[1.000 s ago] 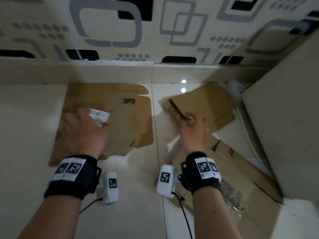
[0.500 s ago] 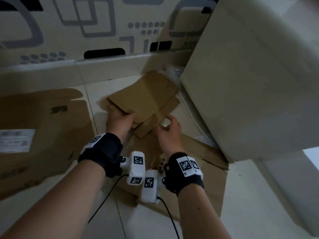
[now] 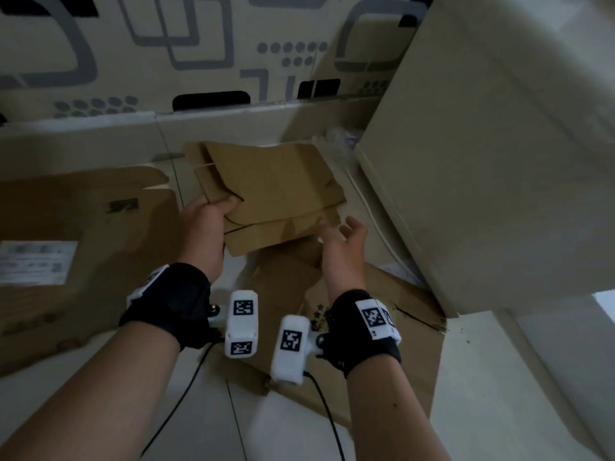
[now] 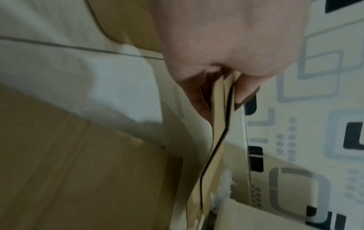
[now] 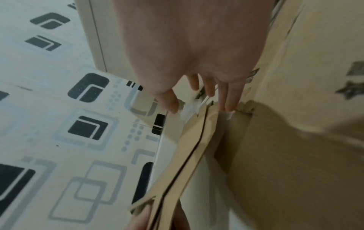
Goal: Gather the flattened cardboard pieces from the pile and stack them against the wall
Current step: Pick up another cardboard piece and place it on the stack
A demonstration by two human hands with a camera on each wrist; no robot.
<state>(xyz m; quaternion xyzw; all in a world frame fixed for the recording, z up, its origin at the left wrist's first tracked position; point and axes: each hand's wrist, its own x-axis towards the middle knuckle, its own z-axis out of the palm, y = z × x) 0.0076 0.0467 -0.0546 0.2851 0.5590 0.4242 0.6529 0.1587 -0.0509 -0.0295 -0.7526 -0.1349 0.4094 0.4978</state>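
A corner of a room in what looks like a home, seen from above. The floor (image 3: 100,410) is laid with glossy cream tiles, grout lines running between them. The wall (image 3: 199,34) is covered in cream paper printed with grey rounded squares, black blocks and clusters of grey dots, above a plain cream tiled skirting (image 3: 83,144). A large cream cabinet-like unit (image 3: 499,161) stands in the floor's far right corner, a thin white cable (image 3: 372,214) trailing along its base. Flattened brown cardboard sheets (image 3: 83,227) lie spread on the floor by the wall, one bearing a white shipping label (image 3: 36,262).
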